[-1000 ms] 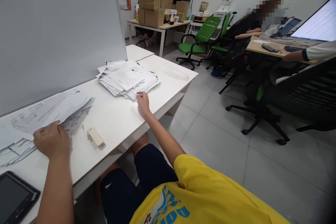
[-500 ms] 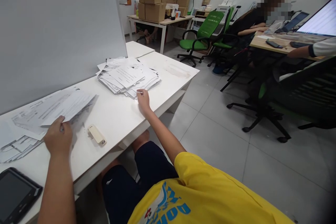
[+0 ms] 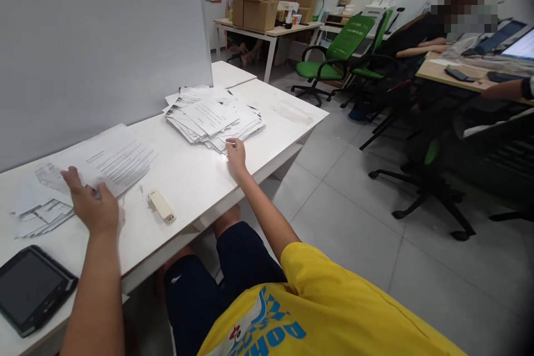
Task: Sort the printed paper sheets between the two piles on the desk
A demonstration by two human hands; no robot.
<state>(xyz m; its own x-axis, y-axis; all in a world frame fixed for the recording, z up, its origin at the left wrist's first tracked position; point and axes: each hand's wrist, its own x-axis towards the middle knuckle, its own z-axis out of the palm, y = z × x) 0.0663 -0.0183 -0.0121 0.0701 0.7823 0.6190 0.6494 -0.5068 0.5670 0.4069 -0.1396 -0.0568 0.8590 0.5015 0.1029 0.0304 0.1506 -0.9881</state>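
Observation:
My left hand (image 3: 94, 203) rests at the near edge of a loose spread of printed papers (image 3: 120, 161), its fingers apart. The top sheet lies under and beyond the fingertips. My right hand (image 3: 236, 157) is at the near edge of a thick, uneven pile of papers (image 3: 208, 117); thumb and fingers are pinched together, and whatever they hold is too small to make out. Between the two hands, a small cream-coloured stapler (image 3: 162, 206) lies on the white table (image 3: 183, 178).
A black tablet-like device (image 3: 33, 289) lies at the lower left. A white panel (image 3: 104, 39) stands along the table's back. Beyond are cardboard boxes (image 3: 258, 14) on another table, green chairs (image 3: 348, 44), and a person (image 3: 411, 39) seated at a desk on the right.
My left hand has spread its fingers, and the sheet it held raised now lies flatter on the left papers. My right hand stays by the pile. The view has shifted slightly left.

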